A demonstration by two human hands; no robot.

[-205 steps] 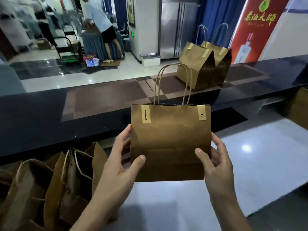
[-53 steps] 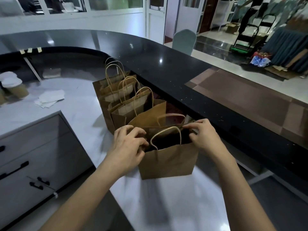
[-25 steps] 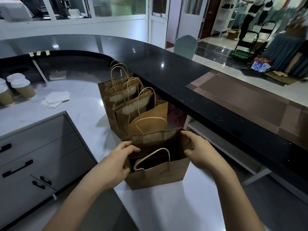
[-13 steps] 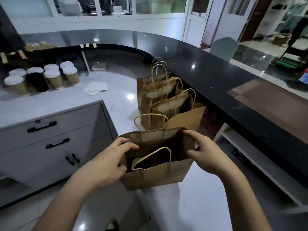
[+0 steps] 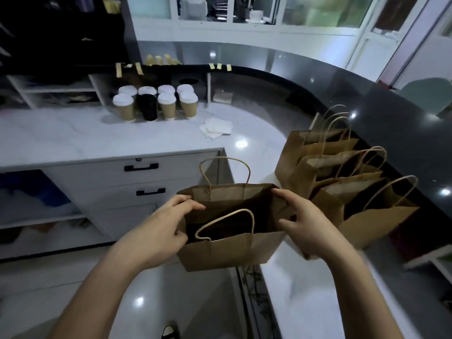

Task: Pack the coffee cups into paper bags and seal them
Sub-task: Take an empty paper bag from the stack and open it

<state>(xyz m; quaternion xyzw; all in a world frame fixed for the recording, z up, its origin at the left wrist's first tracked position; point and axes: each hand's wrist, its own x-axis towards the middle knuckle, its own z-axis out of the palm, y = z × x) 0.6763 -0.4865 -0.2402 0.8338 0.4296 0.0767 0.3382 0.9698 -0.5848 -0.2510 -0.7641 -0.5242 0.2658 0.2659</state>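
Paper bags (image 5: pixel 342 182), several standing with mouths gaping along the dark curved counter (image 5: pixel 381 123) at right of frame, wait as a person readies one more at centre. Across the white worktop (image 5: pixel 61 138) in the upper left, the coffee cups (image 5: pixel 156 104) stand lidded in a tight cluster, one black among the tan, well apart from the bags; a small stack of napkins (image 5: pixel 216 127) lies just right of them. At lower centre the open bag (image 5: pixel 232 231) is held off the surface, its mouth spread wide and its inside dark. The left hand (image 5: pixel 159 231) grasps the bag's left edge, fingers curled over the rim; the right hand (image 5: pixel 303 223) pinches the right edge the same way. One handle (image 5: pixel 225 172) stands up at the far side, the other droops into the mouth. Done well, this step likely means setting the bag flat-bottomed near the cups, squaring its sides and flipping that fallen handle clear before any cup goes in.
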